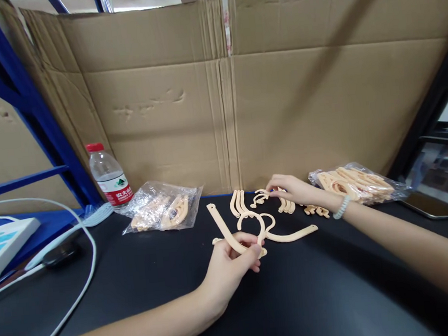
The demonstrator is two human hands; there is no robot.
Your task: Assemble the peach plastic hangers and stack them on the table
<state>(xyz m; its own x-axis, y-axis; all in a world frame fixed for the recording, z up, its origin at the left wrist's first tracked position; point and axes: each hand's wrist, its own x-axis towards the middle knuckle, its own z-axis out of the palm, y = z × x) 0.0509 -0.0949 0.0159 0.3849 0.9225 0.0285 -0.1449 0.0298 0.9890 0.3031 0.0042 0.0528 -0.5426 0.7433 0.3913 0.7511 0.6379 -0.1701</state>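
My left hand (234, 258) is closed around the parts of a beige plastic folding hanger: a curved hanger arm (221, 223) slants up to the left, and a hook (256, 217) curls above the fingers. Just beyond, on the table, lies another hanger arm (293, 236) with a hook beside it. My right hand (288, 187) is at the back of the table, fingers pinched together at a thin curved beige piece (260, 199); what exactly sits between the fingertips is hard to make out. Several loose hanger arms (239, 203) lie side by side left of that hand.
Clear bags of beige parts lie at the left (164, 207) and right (354, 184). Small beige pieces (316, 211) rest under my right forearm. A water bottle (111, 178), a white cable (92, 252) and a blue rack (34, 111) stand left. Cardboard (156, 106) walls the back.
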